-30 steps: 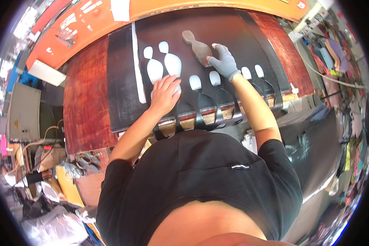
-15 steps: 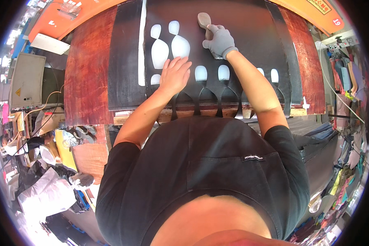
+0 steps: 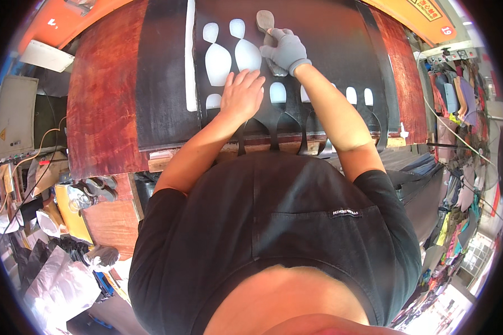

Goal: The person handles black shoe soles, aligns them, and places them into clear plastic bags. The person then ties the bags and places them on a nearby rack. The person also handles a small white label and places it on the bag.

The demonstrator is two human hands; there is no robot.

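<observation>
A black sheet lies over the wooden table, with pale sole-shaped cut-outs showing in its left part. My left hand is bare and rests palm down on the sheet, fingers stretched out, just below the second cut-out. Under a grey glove, my right hand grips a sole-shaped cutting die by its narrow middle. The die sits on the sheet right of the cut-outs; my fingers and palm cover part of it. Smaller pale rounded openings run along the sheet's near edge, where narrow black strips hang between curved gaps.
An orange machine beam spans the far side. Reddish-brown boards flank the sheet. A grey control box stands at left, above piled bags and scraps. Many coloured pieces hang at right.
My right hand and the die have shifted slightly left and lie nearer the second cut-out. My left hand stays on the sheet. The whole view has turned slightly.
</observation>
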